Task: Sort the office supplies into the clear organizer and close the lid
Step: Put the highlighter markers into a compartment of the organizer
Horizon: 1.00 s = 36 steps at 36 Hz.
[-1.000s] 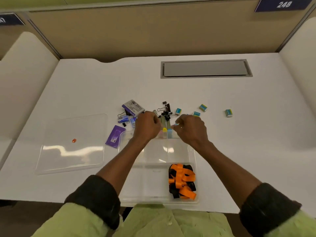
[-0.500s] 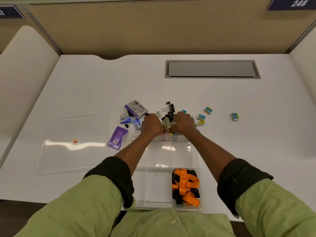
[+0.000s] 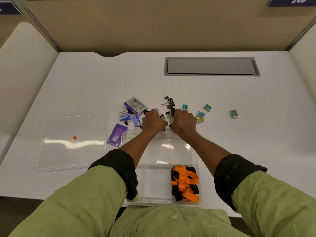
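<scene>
The clear organizer [image 3: 196, 152] lies open in front of me, with orange and black lanyards [image 3: 185, 183] in its near right compartment. Its clear lid [image 3: 71, 151] rests flat to the left. My left hand [image 3: 153, 121] and my right hand [image 3: 184, 121] are fisted side by side just past the organizer's far rim. A small grey-green piece sticks out of each fist; what it is I cannot tell. Beyond the hands lie black binder clips [image 3: 169, 103], a purple and white staple box [image 3: 136, 105], small blue boxes [image 3: 125, 116] and several teal and yellow boxes [image 3: 200, 114].
A purple packet [image 3: 117, 136] leans on the organizer's far left corner. One teal box [image 3: 234, 114] sits apart at the right. A grey cable hatch [image 3: 212, 66] is set into the desk's back. Partition walls close off the back and both sides.
My hands have come together from a spread position and closed around the small pieces at the organizer's far edge. My view has shifted slightly.
</scene>
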Each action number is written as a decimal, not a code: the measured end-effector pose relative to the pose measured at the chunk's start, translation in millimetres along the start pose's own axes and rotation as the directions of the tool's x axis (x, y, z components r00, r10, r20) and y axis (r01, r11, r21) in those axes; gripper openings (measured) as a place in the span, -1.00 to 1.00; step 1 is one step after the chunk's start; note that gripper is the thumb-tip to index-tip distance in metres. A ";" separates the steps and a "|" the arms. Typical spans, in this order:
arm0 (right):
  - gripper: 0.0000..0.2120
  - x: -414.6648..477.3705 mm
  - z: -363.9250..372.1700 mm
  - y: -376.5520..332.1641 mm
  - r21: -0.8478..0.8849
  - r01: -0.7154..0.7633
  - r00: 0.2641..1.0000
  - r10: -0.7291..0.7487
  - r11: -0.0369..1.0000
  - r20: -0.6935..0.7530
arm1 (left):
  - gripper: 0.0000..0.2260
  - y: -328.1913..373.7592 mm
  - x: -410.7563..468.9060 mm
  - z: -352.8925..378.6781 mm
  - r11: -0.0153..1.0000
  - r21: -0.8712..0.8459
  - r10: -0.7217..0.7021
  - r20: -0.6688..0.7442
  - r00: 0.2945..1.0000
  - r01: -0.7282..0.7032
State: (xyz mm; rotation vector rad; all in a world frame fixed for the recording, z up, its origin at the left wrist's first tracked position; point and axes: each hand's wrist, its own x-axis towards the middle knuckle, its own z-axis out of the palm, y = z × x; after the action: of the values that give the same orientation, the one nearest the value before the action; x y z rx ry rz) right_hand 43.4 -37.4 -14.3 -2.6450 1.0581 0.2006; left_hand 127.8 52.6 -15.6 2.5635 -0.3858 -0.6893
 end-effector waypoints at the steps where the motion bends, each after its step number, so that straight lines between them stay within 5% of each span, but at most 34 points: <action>1: -0.68 0.6 0.6 1.6 0.022 -0.008 1.000 0.008 1.000 -0.010 | -0.60 -0.8 0.1 -0.7 1.000 -0.013 -0.002 -0.016 1.000 0.002; 15: -0.61 -39.7 -46.7 -8.3 0.394 -0.083 0.978 0.150 0.915 -0.142 | -0.91 -13.6 -21.9 -67.7 0.937 -0.326 0.035 -0.274 0.961 -0.128; 24: -0.55 -94.8 0.4 -47.0 0.209 0.001 0.995 -0.021 0.978 0.096 | -0.86 -49.6 -63.4 -107.6 0.876 -0.476 -0.057 -0.253 0.966 -0.073; 32: -0.52 -108.5 28.9 -78.0 -0.039 0.063 0.996 -0.060 0.997 0.071 | -0.90 -73.8 -88.7 -125.7 0.884 -0.463 -0.037 -0.211 0.977 -0.066; 36: -0.43 -111.9 38.5 -85.1 0.004 0.043 0.996 -0.043 0.999 0.081 | -0.89 -87.3 -92.9 -131.5 0.891 -0.447 -0.009 -0.193 0.981 -0.079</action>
State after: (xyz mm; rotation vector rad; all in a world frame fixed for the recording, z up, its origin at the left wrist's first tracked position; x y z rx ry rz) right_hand 20.7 106.4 -7.0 -2.6308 0.9740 0.2949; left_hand 132.6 208.7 80.1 2.1442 -0.1790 -0.4493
